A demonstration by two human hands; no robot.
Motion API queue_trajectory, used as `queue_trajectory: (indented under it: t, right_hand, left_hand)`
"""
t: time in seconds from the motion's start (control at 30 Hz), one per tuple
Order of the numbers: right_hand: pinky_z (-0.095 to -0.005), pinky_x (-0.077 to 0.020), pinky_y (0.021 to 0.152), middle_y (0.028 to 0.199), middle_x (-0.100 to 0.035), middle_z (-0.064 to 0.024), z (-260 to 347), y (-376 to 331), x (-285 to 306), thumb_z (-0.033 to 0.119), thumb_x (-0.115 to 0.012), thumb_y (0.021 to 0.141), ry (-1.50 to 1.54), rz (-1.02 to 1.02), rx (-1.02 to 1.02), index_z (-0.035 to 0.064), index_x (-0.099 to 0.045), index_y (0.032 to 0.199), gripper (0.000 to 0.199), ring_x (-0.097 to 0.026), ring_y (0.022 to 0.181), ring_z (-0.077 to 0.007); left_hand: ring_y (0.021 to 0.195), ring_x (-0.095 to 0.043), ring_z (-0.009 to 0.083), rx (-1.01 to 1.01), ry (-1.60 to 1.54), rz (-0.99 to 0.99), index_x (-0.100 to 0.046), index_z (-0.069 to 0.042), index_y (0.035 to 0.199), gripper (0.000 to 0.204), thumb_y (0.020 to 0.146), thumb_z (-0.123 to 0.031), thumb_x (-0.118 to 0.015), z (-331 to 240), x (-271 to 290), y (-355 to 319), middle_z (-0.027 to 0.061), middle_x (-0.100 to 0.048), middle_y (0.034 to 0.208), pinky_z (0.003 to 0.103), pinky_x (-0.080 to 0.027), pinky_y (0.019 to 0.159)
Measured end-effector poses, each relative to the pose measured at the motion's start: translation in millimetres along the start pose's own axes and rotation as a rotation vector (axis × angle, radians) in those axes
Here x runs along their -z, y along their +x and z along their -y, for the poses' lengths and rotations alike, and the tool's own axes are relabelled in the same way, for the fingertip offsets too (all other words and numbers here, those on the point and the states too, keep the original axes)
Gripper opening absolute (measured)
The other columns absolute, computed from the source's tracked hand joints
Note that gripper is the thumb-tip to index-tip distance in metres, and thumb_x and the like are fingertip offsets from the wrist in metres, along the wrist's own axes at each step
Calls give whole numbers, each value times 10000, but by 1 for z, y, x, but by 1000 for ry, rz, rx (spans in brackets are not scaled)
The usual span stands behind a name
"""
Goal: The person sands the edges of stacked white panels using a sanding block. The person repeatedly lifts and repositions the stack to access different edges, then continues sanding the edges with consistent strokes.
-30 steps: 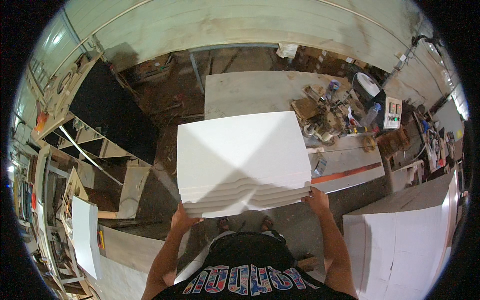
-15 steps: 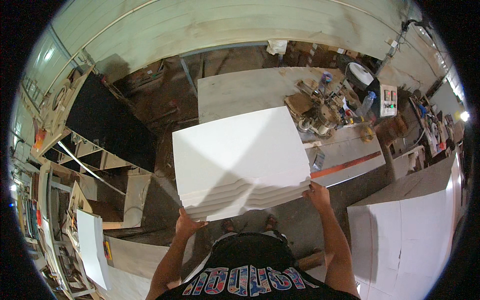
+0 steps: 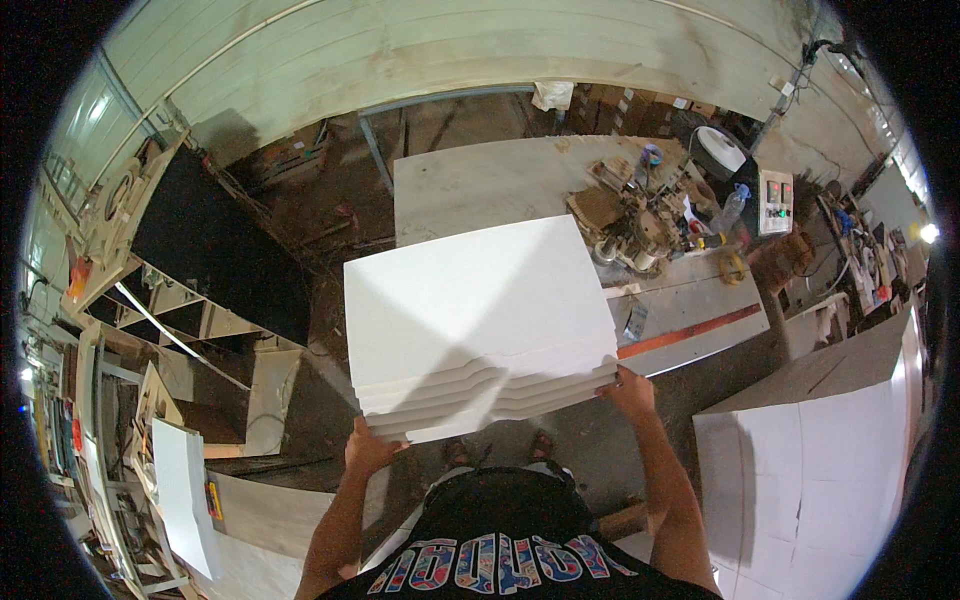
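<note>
A thick stack of white sheets (image 3: 480, 300) lies in front of me, partly on the workbench (image 3: 480, 180), its near edges fanned out in steps. My left hand (image 3: 372, 448) grips the near left corner, thumb along the edge and the other fingers mostly hidden. At the near right corner my right hand (image 3: 632, 392) is closed on the edge of the stack, its fingers partly out of sight. Shadows fall across the top sheet.
A machine (image 3: 640, 225) with metal parts stands on the bench's right side, beside a control box (image 3: 776, 202) and a plastic bottle (image 3: 735, 205). Large white sheets (image 3: 800, 470) lie at the right. Wooden shelving with a black panel (image 3: 220, 250) stands at the left, near a narrow white stack (image 3: 182, 490).
Both hands and the near edges of the stack have shifted very slightly to the left. Each hand keeps its hold on its corner.
</note>
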State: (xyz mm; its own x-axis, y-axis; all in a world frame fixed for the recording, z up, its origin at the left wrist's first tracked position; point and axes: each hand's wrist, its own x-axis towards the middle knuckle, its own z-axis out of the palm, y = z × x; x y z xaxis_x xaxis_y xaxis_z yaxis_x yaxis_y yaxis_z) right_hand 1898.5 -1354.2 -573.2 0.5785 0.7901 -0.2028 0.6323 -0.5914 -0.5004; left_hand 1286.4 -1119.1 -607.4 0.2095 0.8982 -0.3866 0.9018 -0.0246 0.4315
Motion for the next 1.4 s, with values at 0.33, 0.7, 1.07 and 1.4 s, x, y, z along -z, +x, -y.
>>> queue_trajectory:
  t: [0.33, 0.7, 1.07, 1.4]
  right_hand:
    - [-494, -653, 1069, 1292, -883, -193, 3, 1, 4, 327, -1034, 821, 68, 9, -34, 58, -818, 1412, 685, -853, 1201, -371]
    - [-490, -671, 1011, 1175, -902, -178, 1, -2, -3, 407, -1015, 846, -7, -56, -88, 72, -864, 1330, 607, -878, 1097, -361]
    - [-526, -669, 998, 1208, -889, -207, -15, -6, -30, 505, -1030, 831, -79, -177, -57, 57, -885, 1271, 644, -864, 1128, -413]
    - [-545, -661, 1020, 1188, -891, -222, 26, 14, 7, 523, -1033, 817, -145, -87, -199, 88, -902, 1317, 676, -856, 1140, -425]
  left_hand:
    - [1339, -767, 520, 76, -123, -24, -516, -14, 1516, 1190, 660, -525, -1166, -10, 4, -5, 288, -781, 1442, 604, -636, 1113]
    - [1356, -763, 512, -162, -45, -121, -470, 26, 1511, 1265, 655, -602, -1159, 29, -42, 19, 330, -745, 1462, 598, -648, 1114]
    - [1354, -766, 507, 3, 10, -35, -555, 42, 1502, 1212, 698, -672, -1115, 27, -25, 20, 338, -760, 1447, 598, -643, 1110]
    - [1364, -762, 533, 45, -135, 4, -413, 76, 1595, 1390, 697, -742, -1090, 16, -34, 18, 363, -760, 1429, 613, -637, 1119]
